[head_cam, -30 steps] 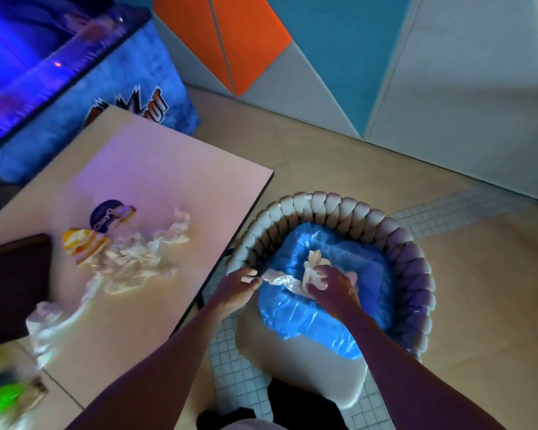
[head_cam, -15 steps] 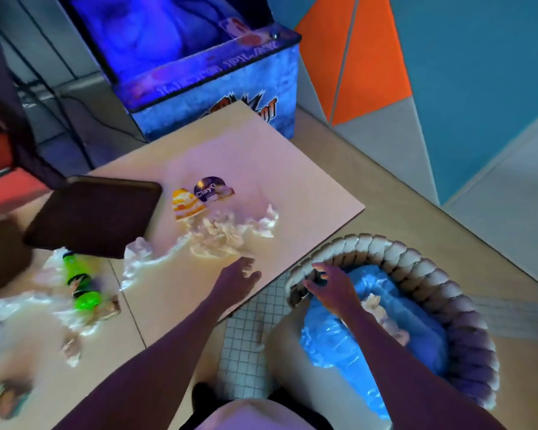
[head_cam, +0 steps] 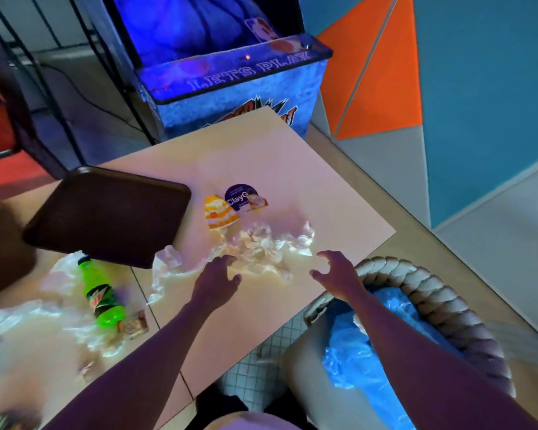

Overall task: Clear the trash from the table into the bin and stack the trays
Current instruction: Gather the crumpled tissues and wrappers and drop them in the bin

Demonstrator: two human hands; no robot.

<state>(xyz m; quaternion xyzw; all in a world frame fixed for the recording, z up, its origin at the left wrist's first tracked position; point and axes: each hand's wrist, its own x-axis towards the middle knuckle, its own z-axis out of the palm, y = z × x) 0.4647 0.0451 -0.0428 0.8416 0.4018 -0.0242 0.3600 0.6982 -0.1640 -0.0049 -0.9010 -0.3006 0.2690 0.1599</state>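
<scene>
Dark brown tray (head_cam: 106, 215), green bottle (head_cam: 101, 297), blue bin liner (head_cam: 364, 361), orange-striped wrapper (head_cam: 219, 215)

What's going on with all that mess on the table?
A person is clearing trash. Both hands are empty, the left hand and right hand reaching over the crumpled white paper on the table. The bin with a blue liner waits beside it. A green Mountain Dew bottle and brown tray are not yet dealt with.

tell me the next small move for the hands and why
Probably lower both hands and gather the crumpled white paper. The left hand and right hand are open and empty, fingers pointing at that pile. It lies on the table near the edge beside the blue-lined bin, so it looks like the closest trash to scoop.
</scene>
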